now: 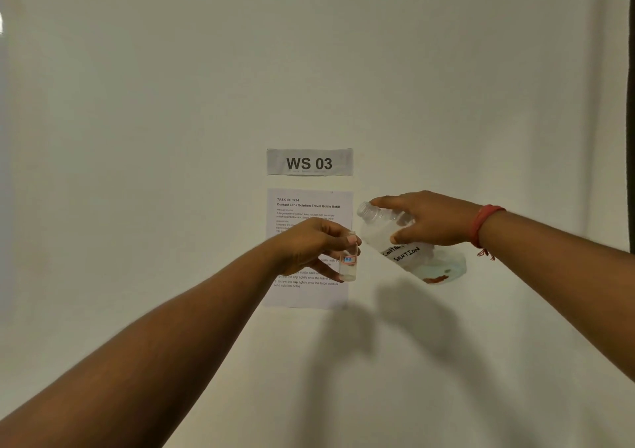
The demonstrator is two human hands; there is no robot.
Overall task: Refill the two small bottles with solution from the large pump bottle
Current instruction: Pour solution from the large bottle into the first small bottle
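My left hand pinches a small clear bottle, upright and uncapped, with a red and blue label and a little liquid at its bottom. My right hand grips the large clear bottle from above. That bottle is tilted, its open threaded neck pointing up-left, just above and right of the small bottle's mouth. No pump or cap is on it. Handwriting on its side reads "SOLUTION". Only one small bottle is in view.
A white cloth surface fills the view. A paper sign reading "WS 03" and a printed task sheet lie on it behind my hands. A red thread band circles my right wrist.
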